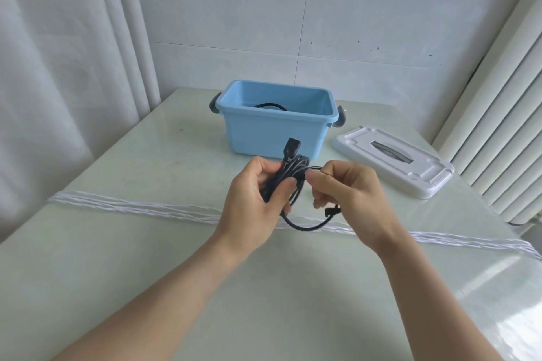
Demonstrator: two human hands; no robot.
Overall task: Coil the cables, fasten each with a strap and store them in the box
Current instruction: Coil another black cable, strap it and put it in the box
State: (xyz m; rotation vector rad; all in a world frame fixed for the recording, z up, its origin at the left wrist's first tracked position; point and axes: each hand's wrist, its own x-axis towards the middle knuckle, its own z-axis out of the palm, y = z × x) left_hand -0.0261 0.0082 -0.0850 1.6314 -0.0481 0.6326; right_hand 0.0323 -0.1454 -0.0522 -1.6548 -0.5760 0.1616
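A coiled black cable [305, 224] is held above the table in front of the blue box [275, 132]. My left hand [252, 199] grips the bundle of loops, and a black plug [291, 147] sticks up above its fingers. My right hand [349, 193] pinches a thin strap or cable end at the top of the bundle; which one, I cannot tell. A small black connector hangs just below that hand. One loop droops beneath both hands. Inside the box, part of another black cable [269, 106] shows.
The box's white lid [393, 161] lies on the table to the right of it. A bunch of white strings [132, 205] stretches across the pale green table [117, 258]. Curtains hang at left, a radiator stands at right.
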